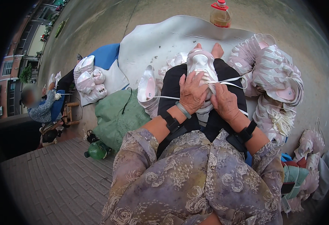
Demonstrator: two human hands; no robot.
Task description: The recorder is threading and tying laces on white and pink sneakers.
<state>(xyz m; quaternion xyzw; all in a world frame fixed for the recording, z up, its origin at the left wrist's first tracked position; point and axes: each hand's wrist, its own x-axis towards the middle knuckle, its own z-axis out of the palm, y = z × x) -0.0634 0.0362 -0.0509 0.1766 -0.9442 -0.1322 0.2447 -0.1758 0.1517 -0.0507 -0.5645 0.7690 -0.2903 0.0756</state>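
Observation:
A white and pale pink sneaker [201, 63] rests on my lap with its toe pointing away from me. My left hand [192, 93] is closed over the left side of its upper, fingers bent at the lacing. At the right side of the lacing, my right hand [225, 101] pinches the white shoelace [230, 79]; its exact grip is partly hidden. Loose lace runs out to the right, past my knee. Another lace stretches left from under my left hand towards a white shoe upper [148, 90] beside my left leg.
Stacks of nested pink-white uppers [269, 71] lie to the right on a pale sheet [153, 41]. An oil bottle [220, 15] stands beyond it. To my left are a green sack [115, 116] and a green bottle [97, 150]. Another person [44, 107] sits further left near piled uppers [89, 78].

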